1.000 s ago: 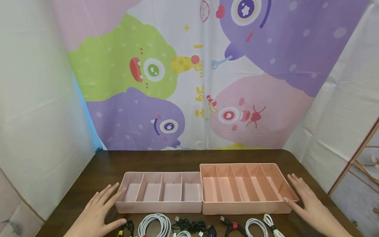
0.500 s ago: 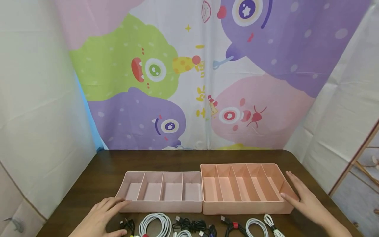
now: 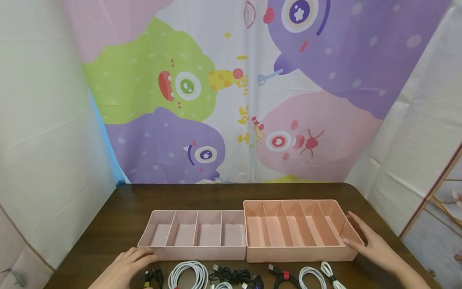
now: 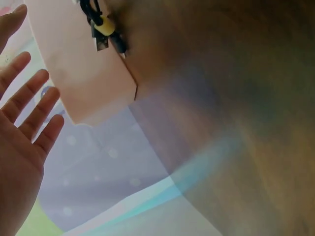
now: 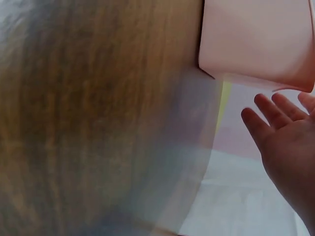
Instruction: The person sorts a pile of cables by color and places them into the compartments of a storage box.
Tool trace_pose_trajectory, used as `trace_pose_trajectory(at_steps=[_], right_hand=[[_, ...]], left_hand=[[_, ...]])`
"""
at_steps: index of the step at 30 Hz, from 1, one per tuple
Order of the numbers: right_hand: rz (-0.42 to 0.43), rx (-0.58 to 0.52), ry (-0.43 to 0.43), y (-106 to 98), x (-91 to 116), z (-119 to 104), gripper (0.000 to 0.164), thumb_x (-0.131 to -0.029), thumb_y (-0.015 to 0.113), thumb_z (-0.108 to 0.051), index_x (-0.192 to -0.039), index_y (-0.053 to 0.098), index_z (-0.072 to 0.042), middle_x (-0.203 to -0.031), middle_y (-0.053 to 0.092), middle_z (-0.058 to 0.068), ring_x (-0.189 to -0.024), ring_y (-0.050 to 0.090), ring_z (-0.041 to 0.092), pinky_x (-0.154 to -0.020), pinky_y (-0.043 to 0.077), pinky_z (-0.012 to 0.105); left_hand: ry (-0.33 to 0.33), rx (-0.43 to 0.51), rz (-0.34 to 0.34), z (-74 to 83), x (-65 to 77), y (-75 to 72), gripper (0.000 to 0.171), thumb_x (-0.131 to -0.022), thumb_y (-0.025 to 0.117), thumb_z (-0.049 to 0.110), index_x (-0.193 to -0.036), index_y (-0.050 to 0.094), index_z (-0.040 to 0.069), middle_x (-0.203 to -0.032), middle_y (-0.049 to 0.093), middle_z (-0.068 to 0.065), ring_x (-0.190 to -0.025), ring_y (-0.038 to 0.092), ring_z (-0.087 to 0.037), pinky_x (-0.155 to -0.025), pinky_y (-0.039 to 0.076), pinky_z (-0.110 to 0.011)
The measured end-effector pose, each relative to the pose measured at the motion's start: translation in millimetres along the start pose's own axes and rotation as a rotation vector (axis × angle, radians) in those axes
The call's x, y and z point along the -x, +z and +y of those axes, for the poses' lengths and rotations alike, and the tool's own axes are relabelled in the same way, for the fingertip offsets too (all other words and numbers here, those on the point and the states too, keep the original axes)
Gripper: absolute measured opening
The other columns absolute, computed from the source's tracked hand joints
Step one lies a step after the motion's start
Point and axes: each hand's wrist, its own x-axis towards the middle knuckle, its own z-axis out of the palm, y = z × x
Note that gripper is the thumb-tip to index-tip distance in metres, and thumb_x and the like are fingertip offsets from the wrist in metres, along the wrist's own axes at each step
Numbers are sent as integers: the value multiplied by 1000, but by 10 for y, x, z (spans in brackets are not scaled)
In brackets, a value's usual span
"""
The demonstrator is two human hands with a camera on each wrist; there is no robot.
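Observation:
A pale pink divided box (image 3: 196,253) and a taller peach divided box (image 3: 299,254) stand side by side on the table. My left hand (image 3: 124,268) is at the pale box's front left corner, its fingertips overlapping that corner in the head view. In the left wrist view, its fingers are spread beside the box wall (image 4: 83,73). Around the peach box's right end is my right hand (image 3: 373,245), thumb at the front corner and fingers farther back. The right wrist view shows its relaxed fingers below the box (image 5: 256,39). Nothing is gripped by either hand.
Along the near edge lie several bundled cables: a black one with a yellow tie (image 4: 104,25), a white coil (image 3: 170,277), a black bundle (image 3: 234,275), one with a red strap (image 3: 286,275) and white ones (image 3: 312,269) at right. A cartoon cloth (image 3: 238,100) hangs behind.
My left hand has come down and toward me from the pale box's left side to its front left corner. My right hand has moved slightly left, closer to the peach box.

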Motion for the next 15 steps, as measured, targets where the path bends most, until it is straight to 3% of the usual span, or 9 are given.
trace_pose_trajectory(at_steps=[2, 8, 10, 15], right_hand=[[-14, -30, 5, 4, 24, 29, 83, -88, 67, -23, -152, 15, -18, -143, 37, 26, -113, 32, -20, -80, 42, 10], [-46, -120, 15, 31, 78, 83, 79, -89, 66, -17, -151, 17, -10, -142, 35, 30, -108, 39, -17, -74, 49, 19], [-51, -137, 15, 43, 90, 95, 77, -89, 65, -15, -150, 18, -5, -141, 35, 31, -106, 42, -15, -73, 49, 19], [-60, -136, -3, 41, 90, 91, 72, -90, 63, -13, -147, 21, 1, -138, 38, 32, -104, 45, -12, -72, 49, 19]], left_hand=[[7, 29, -39, 0, 0, 11, 70, -62, 73, 67, -120, 62, 27, -115, 57, 11, -100, 52, -8, -68, 44, -35], [-67, 150, -241, -19, 21, 28, 71, -68, 67, 69, -124, 58, 27, -118, 58, 4, -103, 54, -18, -70, 45, -45], [-70, 159, -262, -31, 37, 37, 71, -69, 67, 69, -125, 57, 26, -118, 59, 2, -103, 54, -20, -70, 45, -46], [-35, 128, -223, -69, 87, 99, 74, -67, 68, 69, -125, 58, 25, -118, 60, 3, -101, 54, -17, -68, 45, -42]])
